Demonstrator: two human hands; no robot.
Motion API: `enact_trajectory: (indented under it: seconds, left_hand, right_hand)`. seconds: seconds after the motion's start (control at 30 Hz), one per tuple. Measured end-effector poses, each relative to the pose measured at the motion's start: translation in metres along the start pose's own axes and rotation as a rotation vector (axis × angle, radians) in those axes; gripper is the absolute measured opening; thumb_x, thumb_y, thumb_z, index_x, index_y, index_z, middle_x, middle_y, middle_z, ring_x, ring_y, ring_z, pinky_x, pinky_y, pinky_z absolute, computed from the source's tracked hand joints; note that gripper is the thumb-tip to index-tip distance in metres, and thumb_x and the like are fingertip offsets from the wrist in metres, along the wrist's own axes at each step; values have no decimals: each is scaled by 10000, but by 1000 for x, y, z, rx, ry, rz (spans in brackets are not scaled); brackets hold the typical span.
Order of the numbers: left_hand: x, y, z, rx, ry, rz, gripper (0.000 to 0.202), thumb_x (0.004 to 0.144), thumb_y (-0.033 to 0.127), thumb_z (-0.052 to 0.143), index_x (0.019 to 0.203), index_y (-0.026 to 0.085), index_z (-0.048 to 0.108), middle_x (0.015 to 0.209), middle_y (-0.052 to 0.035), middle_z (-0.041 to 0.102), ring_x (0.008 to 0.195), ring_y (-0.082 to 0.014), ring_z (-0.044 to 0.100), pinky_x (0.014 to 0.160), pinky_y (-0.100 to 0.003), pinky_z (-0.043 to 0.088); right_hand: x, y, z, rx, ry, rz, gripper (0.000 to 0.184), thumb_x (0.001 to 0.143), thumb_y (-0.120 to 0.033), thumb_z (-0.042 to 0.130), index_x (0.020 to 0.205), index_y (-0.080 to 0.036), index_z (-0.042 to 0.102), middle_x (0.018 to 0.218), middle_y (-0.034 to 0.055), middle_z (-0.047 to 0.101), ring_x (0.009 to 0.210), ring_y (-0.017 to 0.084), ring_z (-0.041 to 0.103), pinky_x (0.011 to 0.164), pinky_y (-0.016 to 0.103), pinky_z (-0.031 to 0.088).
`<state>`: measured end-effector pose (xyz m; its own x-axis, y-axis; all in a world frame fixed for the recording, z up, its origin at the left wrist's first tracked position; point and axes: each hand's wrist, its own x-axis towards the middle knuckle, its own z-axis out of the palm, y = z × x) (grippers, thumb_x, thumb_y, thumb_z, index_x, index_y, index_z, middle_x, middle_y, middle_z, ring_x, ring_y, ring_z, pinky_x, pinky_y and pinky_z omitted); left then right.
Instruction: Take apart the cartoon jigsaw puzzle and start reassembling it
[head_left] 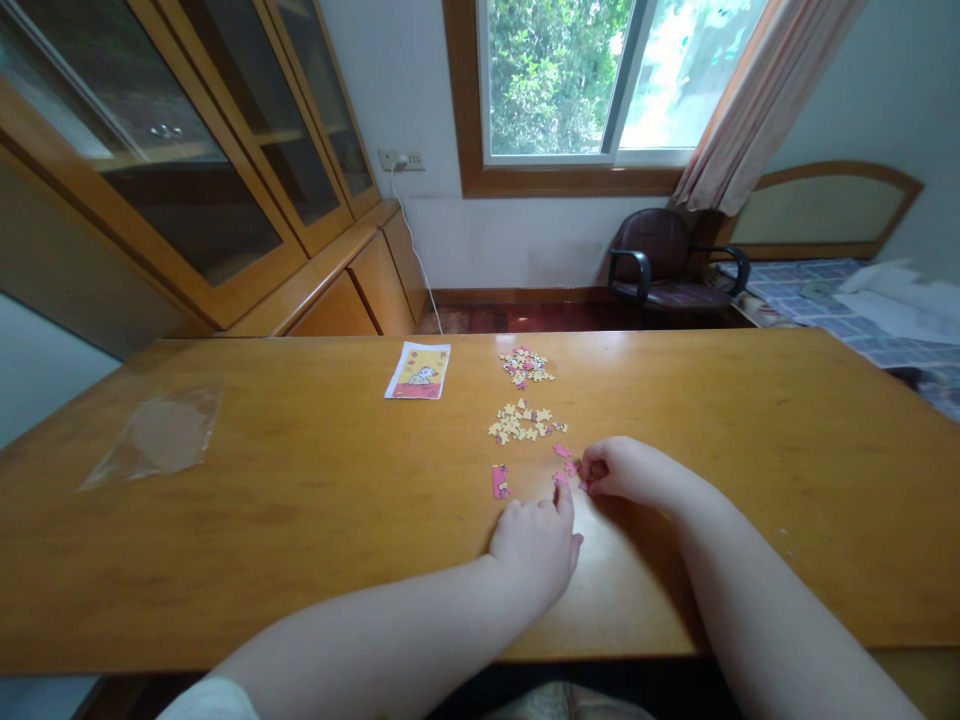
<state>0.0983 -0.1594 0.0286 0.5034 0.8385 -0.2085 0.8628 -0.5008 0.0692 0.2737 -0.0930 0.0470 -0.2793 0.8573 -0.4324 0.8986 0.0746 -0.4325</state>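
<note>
Your left hand (534, 545) stretches its index finger onto a pink puzzle piece (560, 480), the thumb apart from it, while your right hand (619, 468) curls its fingertips at a small piece (584, 486) just beside, whether clamped on it I cannot tell. Loose pink pieces (562, 451) lie near your fingers, a pink block (500, 482) off to their left; beyond sit the yellow pieces (517, 425), then a mixed pile (526, 366) with the picture card (418, 371) left of it.

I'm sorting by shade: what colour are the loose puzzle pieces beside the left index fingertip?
The puzzle pieces are mostly pink, showing best in the head view.
</note>
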Motion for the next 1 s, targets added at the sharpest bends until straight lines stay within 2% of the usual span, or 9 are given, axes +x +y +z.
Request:
enact_trajectory:
  seconds: [0.17, 0.47, 0.63, 0.87, 1.0]
  left_hand:
    - [0, 0, 1, -10, 19, 2, 661, 860, 448, 529, 1411, 120, 368, 823, -123, 670, 804, -263, 658, 685, -338, 452]
    - [-1, -1, 4, 9, 48, 6, 691, 858, 459, 526, 1425, 113, 336, 828, -125, 670, 790, -273, 658, 691, -367, 466]
    - [0, 0, 3, 6, 40, 3, 699, 855, 452, 531, 1430, 110, 327, 811, -119, 672, 784, -281, 659, 679, -377, 475]
    - [0, 0, 3, -1, 34, 2, 693, 855, 453, 532, 1425, 111, 339, 826, -124, 673, 774, -279, 658, 682, -389, 479]
    - [0, 0, 3, -3, 37, 1, 687, 856, 451, 532, 1422, 109, 344, 823, -122, 673, 779, -284, 659, 683, -393, 481]
  right_hand:
    - [-2, -2, 2, -14, 4, -6, 139, 639, -173, 607, 755, -207, 676, 661, -16, 637, 561, 108, 490, 507, 213, 304]
    - [-3, -1, 7, -57, 27, -123, 104, 605, -137, 588, 668, -195, 647, 717, 2, 642, 603, 114, 510, 538, 213, 327]
    - [-3, 0, 8, -48, 4, -88, 122, 638, -148, 579, 692, -210, 669, 628, -19, 634, 558, 114, 501, 517, 219, 319]
    - [4, 3, 0, 111, 288, -82, 152, 767, -263, 596, 816, -214, 731, 766, 15, 698, 645, 136, 567, 601, 234, 389]
    - [9, -1, 4, 148, 381, -146, 167, 799, -248, 585, 829, -207, 744, 801, 36, 684, 711, 148, 580, 668, 246, 420]
